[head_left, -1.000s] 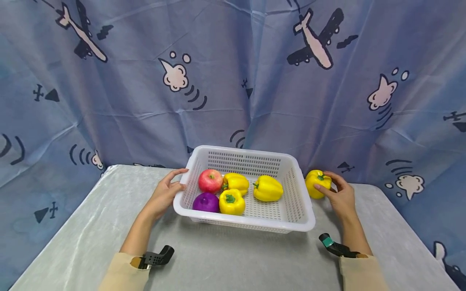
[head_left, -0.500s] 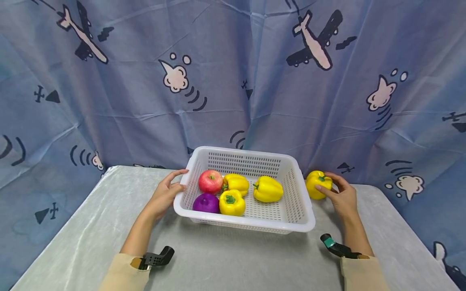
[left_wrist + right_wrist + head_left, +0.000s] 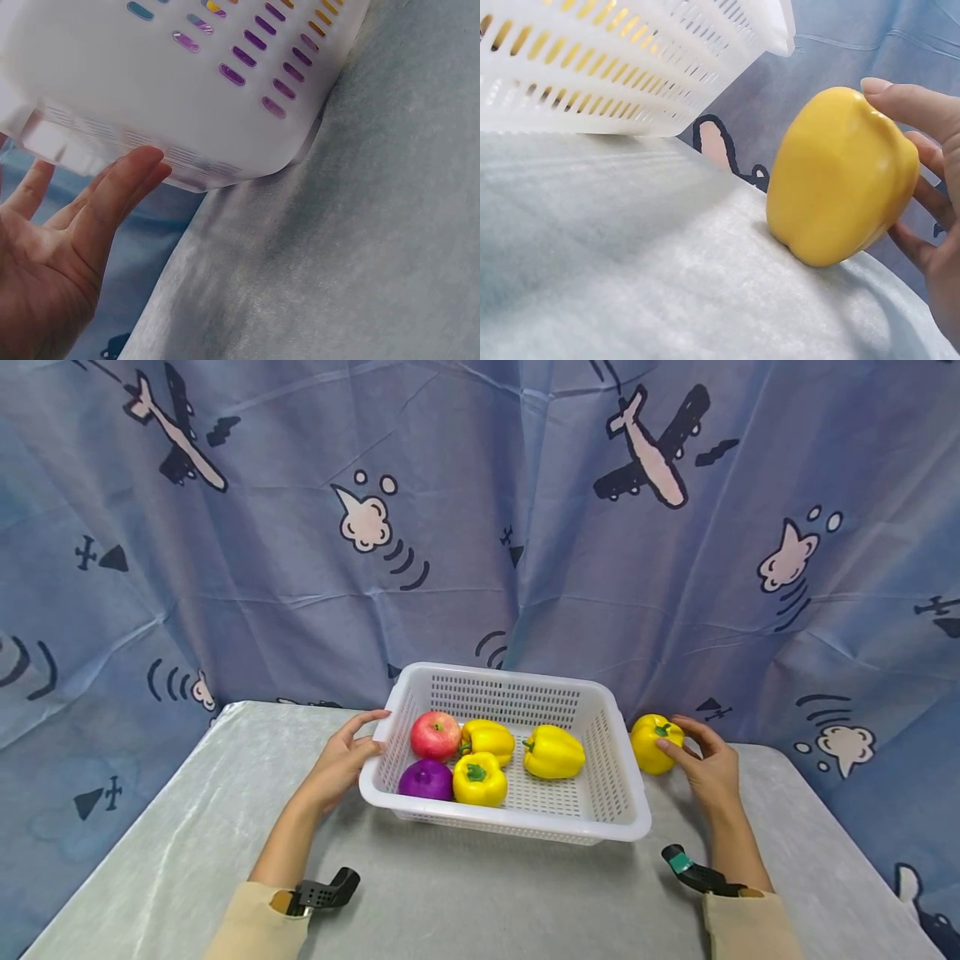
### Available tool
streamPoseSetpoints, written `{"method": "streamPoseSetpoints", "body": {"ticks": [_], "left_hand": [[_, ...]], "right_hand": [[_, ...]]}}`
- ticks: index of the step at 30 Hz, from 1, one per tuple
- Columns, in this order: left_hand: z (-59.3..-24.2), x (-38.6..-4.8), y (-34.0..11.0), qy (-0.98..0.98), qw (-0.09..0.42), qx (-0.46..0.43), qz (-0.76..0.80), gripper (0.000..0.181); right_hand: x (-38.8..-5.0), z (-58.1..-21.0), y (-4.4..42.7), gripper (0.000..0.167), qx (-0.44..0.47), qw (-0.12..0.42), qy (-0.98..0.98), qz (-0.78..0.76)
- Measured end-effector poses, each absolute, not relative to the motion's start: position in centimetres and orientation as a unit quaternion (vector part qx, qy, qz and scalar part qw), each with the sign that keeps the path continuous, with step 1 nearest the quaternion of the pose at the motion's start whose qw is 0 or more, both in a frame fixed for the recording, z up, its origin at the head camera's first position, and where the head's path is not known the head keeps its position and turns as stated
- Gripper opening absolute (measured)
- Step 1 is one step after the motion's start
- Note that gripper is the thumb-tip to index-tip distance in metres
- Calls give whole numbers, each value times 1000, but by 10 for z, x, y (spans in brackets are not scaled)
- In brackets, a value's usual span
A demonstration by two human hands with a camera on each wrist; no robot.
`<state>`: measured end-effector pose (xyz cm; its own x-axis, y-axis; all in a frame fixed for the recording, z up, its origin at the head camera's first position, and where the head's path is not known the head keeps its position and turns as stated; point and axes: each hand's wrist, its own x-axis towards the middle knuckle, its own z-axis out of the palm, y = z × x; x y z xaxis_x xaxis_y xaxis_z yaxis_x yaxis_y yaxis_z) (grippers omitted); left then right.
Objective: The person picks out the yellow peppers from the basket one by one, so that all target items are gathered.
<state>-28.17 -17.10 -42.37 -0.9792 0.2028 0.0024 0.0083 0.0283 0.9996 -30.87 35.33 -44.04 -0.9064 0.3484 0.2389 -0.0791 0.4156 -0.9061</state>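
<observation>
In the head view a white slotted plastic basket [image 3: 621, 828] stands on the table. It holds a red apple [image 3: 435, 736], a purple onion-like ball [image 3: 426, 780] and three yellow bell peppers, one with its green stem [image 3: 479, 780] facing up. My left hand [image 3: 341, 766] touches the basket's left end with fairly straight fingers at the rim; its thumb meets the outer wall in the left wrist view. Right of the basket, another yellow bell pepper [image 3: 840, 180] stands on the table. My right hand [image 3: 708, 768] lightly holds its right side between thumb and fingertips.
A pale cloth covers the table [image 3: 480, 902]. A blue curtain [image 3: 465, 527] printed with airplanes hangs close behind the basket. The wrist cameras [image 3: 327, 890] sit on both forearms. A narrow gap separates the basket from the pepper outside it.
My right hand has shifted slightly right against the outer pepper. The left hand and the basket's contents stay as they were; the whole view has drifted a little.
</observation>
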Motion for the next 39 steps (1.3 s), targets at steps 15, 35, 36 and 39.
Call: {"method": "streamPoseSetpoints", "body": {"ticks": [15, 35, 36, 39], "left_hand": [[-422, -281, -170, 712, 71, 76, 695, 58], [-423, -281, -170, 715, 68, 70, 692, 57], [-423, -281, -170, 715, 68, 70, 692, 57], [-423, -281, -169, 715, 67, 71, 692, 57]], "right_hand": [[-299, -410, 352, 42, -9, 261, -787, 559], [-284, -362, 329, 42, 63, 271, -814, 509], [-283, -360, 327, 42, 68, 274, -812, 510], [-282, -355, 320, 40, 84, 283, -805, 515]]}}
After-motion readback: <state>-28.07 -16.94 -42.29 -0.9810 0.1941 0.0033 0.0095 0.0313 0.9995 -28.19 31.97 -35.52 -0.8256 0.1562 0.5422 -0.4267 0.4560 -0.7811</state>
